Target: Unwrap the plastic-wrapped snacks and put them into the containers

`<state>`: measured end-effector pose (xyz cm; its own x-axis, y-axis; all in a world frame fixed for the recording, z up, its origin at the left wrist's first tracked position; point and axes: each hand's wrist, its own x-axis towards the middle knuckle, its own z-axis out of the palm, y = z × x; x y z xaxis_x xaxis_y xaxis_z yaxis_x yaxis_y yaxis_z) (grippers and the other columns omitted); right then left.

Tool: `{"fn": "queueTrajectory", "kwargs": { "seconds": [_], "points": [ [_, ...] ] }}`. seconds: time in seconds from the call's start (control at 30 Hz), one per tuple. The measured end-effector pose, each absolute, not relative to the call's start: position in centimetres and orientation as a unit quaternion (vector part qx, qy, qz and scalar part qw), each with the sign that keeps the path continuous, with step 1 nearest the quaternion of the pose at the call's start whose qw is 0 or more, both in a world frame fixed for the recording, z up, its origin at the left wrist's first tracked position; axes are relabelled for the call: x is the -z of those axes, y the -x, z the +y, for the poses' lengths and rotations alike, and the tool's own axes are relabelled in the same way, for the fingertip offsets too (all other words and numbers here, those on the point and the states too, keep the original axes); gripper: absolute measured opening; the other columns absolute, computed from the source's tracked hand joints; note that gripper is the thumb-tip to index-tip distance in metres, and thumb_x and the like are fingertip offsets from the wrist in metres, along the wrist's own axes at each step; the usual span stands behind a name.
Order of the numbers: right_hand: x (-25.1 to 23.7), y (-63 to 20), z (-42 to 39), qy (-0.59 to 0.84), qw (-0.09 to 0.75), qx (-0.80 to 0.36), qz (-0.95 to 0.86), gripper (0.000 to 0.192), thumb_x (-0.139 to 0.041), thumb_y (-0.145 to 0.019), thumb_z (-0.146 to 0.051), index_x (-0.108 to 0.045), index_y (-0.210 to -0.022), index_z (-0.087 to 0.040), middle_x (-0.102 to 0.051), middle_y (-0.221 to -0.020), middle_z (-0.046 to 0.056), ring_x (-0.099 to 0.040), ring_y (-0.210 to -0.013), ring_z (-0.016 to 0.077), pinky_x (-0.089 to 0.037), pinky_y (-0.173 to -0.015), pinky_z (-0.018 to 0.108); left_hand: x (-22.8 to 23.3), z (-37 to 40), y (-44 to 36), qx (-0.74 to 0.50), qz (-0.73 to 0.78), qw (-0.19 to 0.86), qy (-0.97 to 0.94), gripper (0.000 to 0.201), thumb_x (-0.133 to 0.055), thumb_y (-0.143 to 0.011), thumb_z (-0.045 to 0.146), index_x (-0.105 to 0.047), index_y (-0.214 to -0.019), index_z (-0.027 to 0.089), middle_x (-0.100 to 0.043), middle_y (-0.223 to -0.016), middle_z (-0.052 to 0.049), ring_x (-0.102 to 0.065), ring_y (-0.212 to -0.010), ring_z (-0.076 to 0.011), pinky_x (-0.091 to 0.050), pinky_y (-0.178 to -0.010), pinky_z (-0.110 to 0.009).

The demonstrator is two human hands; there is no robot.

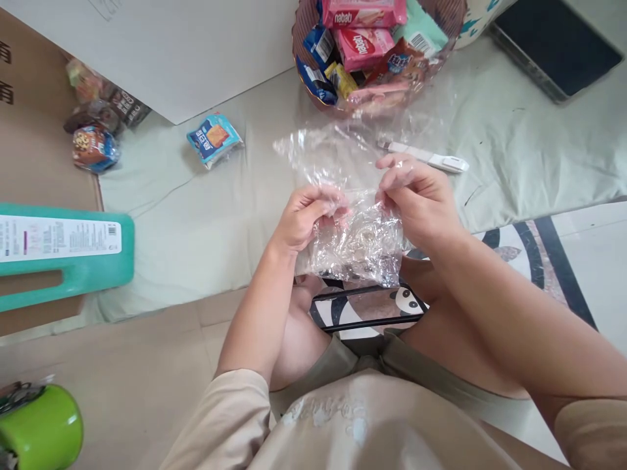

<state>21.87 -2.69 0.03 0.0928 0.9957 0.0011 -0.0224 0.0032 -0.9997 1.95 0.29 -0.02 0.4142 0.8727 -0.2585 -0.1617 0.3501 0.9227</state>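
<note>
- Running across the far left is a brown cardboard box, with a teal plastic container bearing a white label lying over its lower part.
- At the bottom left corner sits a bright green round object on the beige tiled floor.
- A pale green sheet covers the low surface ahead; a heap of small snack packets lies at its left end, and a blue snack packet lies alone a little to the right.
- The left hand has its fingers pinched together on the clear plastic bag, held above the lap.
- The right hand pinches the same bag at its upper right edge, fingers closed on the film.
- Beyond the bag stands a basket full of wrapped snacks, with a white pen-like object lying on the sheet just in front of it.
- A dark flat device rests at the far right.
</note>
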Motion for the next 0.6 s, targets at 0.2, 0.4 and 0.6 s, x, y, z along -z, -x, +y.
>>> {"fn": "queueTrajectory", "kwargs": {
  "seconds": [0.2,0.4,0.6],
  "points": [
    [0.5,-22.3,-2.5,0.481,0.575,-0.476,-0.46,0.027,-0.081,-0.081,-0.046,-0.064,-0.079,-0.024,-0.064,-0.11,0.004,-0.064,-0.091,0.0151,-0.053,-0.063,0.025,0.6,1.5,-1.6,-0.424,0.397,0.642,-0.501,0.038,-0.076,-0.077,0.053,-0.073,-0.062,0.019,-0.071,-0.071,-0.004,-0.067,-0.062,-0.014,-0.055,-0.056,-0.027],
    [0.0,-22.6,-2.9,0.468,0.543,-0.537,-0.445,0.037,-0.067,-0.087,-0.057,-0.064,-0.077,-0.022,-0.057,-0.133,0.007,-0.064,-0.112,0.0216,-0.059,-0.078,0.031,0.7,1.6,-1.8,-0.469,0.441,0.575,-0.505,0.034,-0.082,-0.078,0.049,-0.073,-0.069,0.017,-0.068,-0.073,-0.003,-0.067,-0.068,-0.0117,-0.053,-0.06,-0.023],
    [1.3,-22.3,-2.8,0.505,0.558,-0.509,-0.419,0.045,-0.082,-0.079,-0.05,-0.057,-0.111,-0.031,-0.06,-0.126,0.002,-0.067,-0.097,0.0173,-0.06,-0.072,0.03,0.8,1.5,-1.5,-0.454,0.429,0.637,-0.452,0.037,-0.091,-0.06,0.03,-0.067,-0.086,0.02,-0.065,-0.098,0.0,-0.074,-0.079,-0.0149,-0.057,-0.06,-0.022]
  ]
}}
